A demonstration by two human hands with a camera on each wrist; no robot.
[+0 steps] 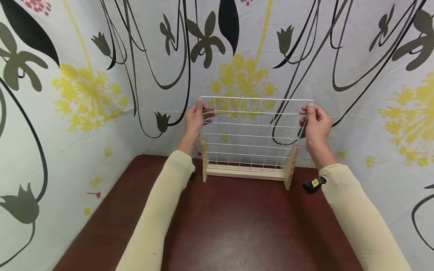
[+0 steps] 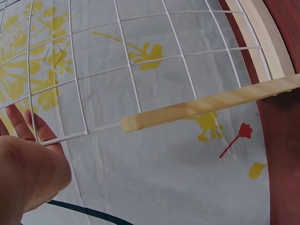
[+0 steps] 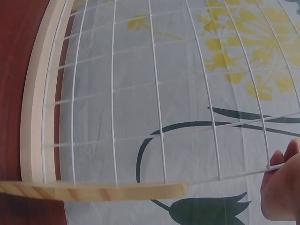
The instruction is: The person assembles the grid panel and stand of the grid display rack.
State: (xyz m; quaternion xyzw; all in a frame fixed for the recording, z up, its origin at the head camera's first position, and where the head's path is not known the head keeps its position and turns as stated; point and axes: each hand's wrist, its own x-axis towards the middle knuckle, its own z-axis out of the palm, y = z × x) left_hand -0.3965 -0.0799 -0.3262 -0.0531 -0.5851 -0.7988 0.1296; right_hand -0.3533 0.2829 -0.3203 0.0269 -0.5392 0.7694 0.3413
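Observation:
A white wire grid panel (image 1: 251,124) stands upright between the two side posts of a pale wooden stand (image 1: 245,174) on the table. By its upper left edge my left hand (image 1: 194,119) grips the grid, thumb in front and fingers behind the wires. On the opposite side my right hand (image 1: 317,122) pinches the grid's upper right edge between thumb and fingers. The left wrist view shows the grid's side wire running along a wooden post (image 2: 211,102). Likewise, the right wrist view has the other post (image 3: 93,191) beside the grid, whose bottom lies along the wooden crossbar (image 3: 35,103).
The stand is on a dark red-brown table (image 1: 237,226), near its back edge. Behind and at the sides hangs a white cloth (image 1: 145,90) printed with flowers and stems. A small black device (image 1: 314,184) is strapped at the right wrist.

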